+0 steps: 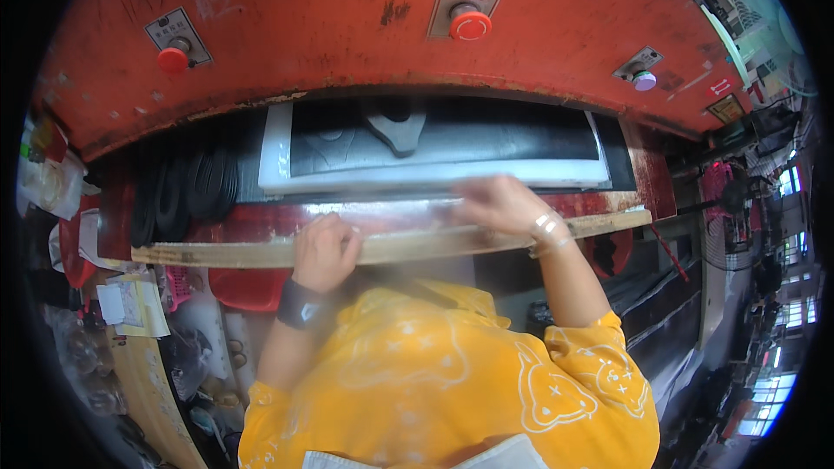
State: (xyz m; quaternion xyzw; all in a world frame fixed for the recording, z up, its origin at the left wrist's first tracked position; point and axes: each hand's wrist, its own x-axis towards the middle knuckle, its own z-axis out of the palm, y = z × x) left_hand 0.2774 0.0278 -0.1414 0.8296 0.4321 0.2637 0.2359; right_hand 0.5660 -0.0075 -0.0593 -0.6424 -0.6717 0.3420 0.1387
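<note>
My left hand (325,252) is over the pale wooden strip (408,247) along the table's front edge, its fingers curled in. Whatever those fingers may hold is hidden. Farther right, my right hand (502,206) hovers around the red table surface (382,215), in front of the white board (347,179); motion smears its fingers. On that board lies a dark sheet (512,135) with a grey metal cutting die (400,132) on it, partly beneath the machine. A faint curved outline shows in the sheet left of the die.
A red press machine (330,26) overhangs the table, with a red button (470,24) at its middle and buttons to either side. Stacks of black sole-shaped pieces (213,182) stand at the left. Below the table edge is a red stool (248,288); a fan (738,208) stands far right.
</note>
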